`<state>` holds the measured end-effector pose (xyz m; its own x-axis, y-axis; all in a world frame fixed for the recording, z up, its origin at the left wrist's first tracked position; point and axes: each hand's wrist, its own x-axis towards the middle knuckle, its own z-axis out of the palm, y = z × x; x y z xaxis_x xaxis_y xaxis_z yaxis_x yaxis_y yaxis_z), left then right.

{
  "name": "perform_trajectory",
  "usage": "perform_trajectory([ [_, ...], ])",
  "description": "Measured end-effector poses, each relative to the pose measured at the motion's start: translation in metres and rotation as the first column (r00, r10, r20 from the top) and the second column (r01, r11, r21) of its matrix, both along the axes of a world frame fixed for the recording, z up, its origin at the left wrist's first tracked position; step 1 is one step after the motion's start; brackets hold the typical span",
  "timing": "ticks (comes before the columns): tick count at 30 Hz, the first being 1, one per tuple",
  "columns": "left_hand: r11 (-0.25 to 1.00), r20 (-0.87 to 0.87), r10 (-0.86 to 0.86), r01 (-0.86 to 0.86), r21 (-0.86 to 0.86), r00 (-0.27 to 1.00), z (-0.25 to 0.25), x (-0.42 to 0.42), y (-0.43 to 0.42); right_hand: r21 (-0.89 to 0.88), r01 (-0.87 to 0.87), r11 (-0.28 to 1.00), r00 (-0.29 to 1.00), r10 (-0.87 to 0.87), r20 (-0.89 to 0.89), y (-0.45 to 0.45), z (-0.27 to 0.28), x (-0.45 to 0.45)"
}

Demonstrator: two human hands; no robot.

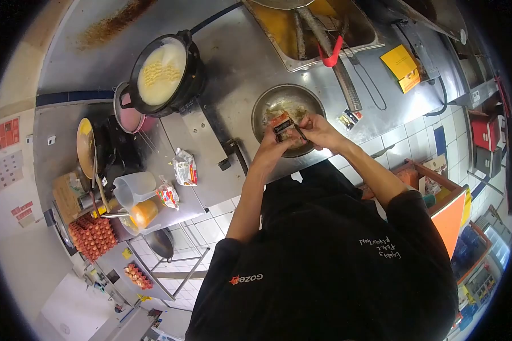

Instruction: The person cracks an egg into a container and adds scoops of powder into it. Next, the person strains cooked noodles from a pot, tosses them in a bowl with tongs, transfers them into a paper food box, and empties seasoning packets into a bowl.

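Note:
My left hand (pixel 272 151) is closed on one side of a small dark, printed sachet (pixel 283 128), held over a round metal bowl (pixel 258 120). My right hand (pixel 320 132) has its fingers pinched at the sachet's other edge. An orange-red patch beside the sachet is too small to make out. Inside the bowl lies something pale and greenish, partly hidden by my hands. On the counter right of the bowl lies another small printed sachet (pixel 350 118).
Left stands a black pot (pixel 196 74) of whitish liquid with yellowish pieces. A fryer basin (pixel 375 42) with long-handled tools is behind the bowl. Plastic packs (pixel 185 167), a clear jug (pixel 132 188) and stacked eggs (pixel 93 238) sit left. A yellow packet (pixel 401 67) lies right.

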<state>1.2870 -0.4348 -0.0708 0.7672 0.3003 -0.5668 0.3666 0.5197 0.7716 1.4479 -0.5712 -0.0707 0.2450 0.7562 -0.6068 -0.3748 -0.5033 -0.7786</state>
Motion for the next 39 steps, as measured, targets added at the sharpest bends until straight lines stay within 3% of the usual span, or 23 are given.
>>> perform_trajectory([
  [2, 0.998, -0.012, -0.004, 0.005, 0.061, 1.000, -0.001, 0.000, 0.002, 0.045, -0.013, 0.999, 1.000, 0.012, 0.007, 0.001, -0.003, 0.002],
  [4, 0.993, -0.023, -0.010, 0.013, 0.118, 1.000, -0.012, -0.002, 0.004, -0.048, -0.037, 0.998, 0.997, 0.040, 0.066, 0.005, 0.019, 0.004],
  [5, 0.975, -0.021, -0.039, 0.043, 0.220, 0.999, -0.017, -0.004, 0.006, -0.047, -0.038, 0.998, 0.997, 0.041, 0.066, 0.002, -0.007, 0.003],
  [7, 0.944, -0.023, -0.066, 0.070, 0.322, 0.998, -0.016, -0.006, 0.012, 0.183, -0.017, 0.983, 0.957, -0.037, 0.288, -0.004, -0.078, 0.001],
  [8, 0.939, -0.047, -0.083, 0.094, 0.331, 0.995, -0.006, -0.004, 0.015, 0.183, -0.017, 0.983, 0.957, -0.037, 0.288, -0.004, -0.074, 0.001],
  [10, 0.933, -0.071, -0.100, 0.118, 0.339, 0.992, -0.016, -0.008, 0.019, 0.089, -0.079, 0.993, 0.851, 0.020, 0.524, -0.004, -0.049, 0.001],
  [12, 0.965, 0.081, 0.000, -0.021, 0.261, 0.997, -0.044, -0.016, 0.023, 0.058, -0.090, 0.994, 0.837, 0.044, 0.546, -0.003, -0.024, 0.002],
  [13, 0.965, 0.080, 0.000, -0.021, 0.262, 0.997, -0.035, -0.015, 0.024, 0.026, -0.101, 0.995, 0.821, 0.068, 0.567, -0.002, -0.016, 0.001],
  [15, 0.681, -0.300, -0.037, 0.244, 0.691, 0.953, -0.014, -0.013, 0.026, 0.016, -0.116, 0.993, 0.805, 0.085, 0.587, 0.000, -0.008, 0.000],
  [18, 0.571, -0.258, 0.019, 0.201, 0.796, 0.966, 0.006, -0.007, 0.019, 0.062, -0.119, 0.991, 0.759, 0.050, 0.649, 0.001, -0.015, -0.006],
  [22, 0.624, -0.330, 0.017, 0.248, 0.741, 0.944, 0.012, -0.004, 0.018, 0.092, -0.134, 0.987, 0.732, 0.036, 0.680, -0.003, -0.018, -0.007],
  [27, 0.637, -0.102, 0.037, 0.056, 0.769, 0.994, 0.000, -0.007, 0.013, 0.024, -0.150, 0.988, 0.704, 0.090, 0.704, -0.008, -0.015, -0.008],
  [30, 0.634, -0.080, 0.100, -0.002, 0.773, 0.992, -0.013, -0.013, 0.014, -0.040, -0.161, 0.986, 0.696, 0.142, 0.704, -0.010, -0.015, -0.007],
  [36, 0.574, -0.270, 0.112, 0.160, 0.803, 0.956, 0.002, -0.006, 0.016, -0.016, -0.208, 0.978, 0.670, 0.154, 0.726, -0.014, -0.011, -0.011],
  [39, 0.556, -0.155, 0.155, 0.044, 0.830, 0.976, -0.006, -0.006, 0.013, -0.043, -0.214, 0.976, 0.683, 0.181, 0.707, -0.014, -0.008, -0.013],
])
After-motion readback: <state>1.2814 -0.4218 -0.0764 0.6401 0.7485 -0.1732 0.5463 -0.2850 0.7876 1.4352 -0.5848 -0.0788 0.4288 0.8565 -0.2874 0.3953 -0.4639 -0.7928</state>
